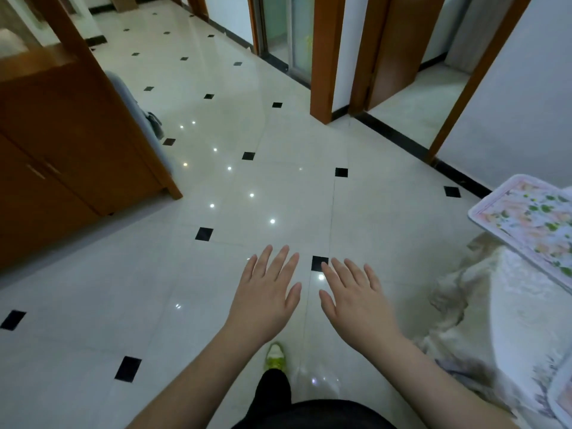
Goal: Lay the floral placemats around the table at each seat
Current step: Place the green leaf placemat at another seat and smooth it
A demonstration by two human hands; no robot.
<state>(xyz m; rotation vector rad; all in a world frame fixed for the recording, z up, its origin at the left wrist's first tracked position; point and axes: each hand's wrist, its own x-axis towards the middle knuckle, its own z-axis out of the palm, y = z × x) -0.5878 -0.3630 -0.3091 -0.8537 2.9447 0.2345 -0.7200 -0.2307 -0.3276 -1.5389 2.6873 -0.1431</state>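
Well right of both hands — left hand, right hand, flat, empty — lies a floral placemat.

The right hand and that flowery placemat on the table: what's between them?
Head view: only shiny floor tile and tablecloth separate the right hand from the placemat.

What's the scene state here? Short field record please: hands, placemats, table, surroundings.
left hand: left hand open, fingers straight, holds nothing, over the floor
right hand: right hand open, holds nothing
placemats: floral placemat lies on the table at the right edge; corner of a second placemat at lower right
table: table under a white cloth, only partly in view
surroundings: tiled floor, wooden cabinet on the left
feet: green shoe visible below the hands
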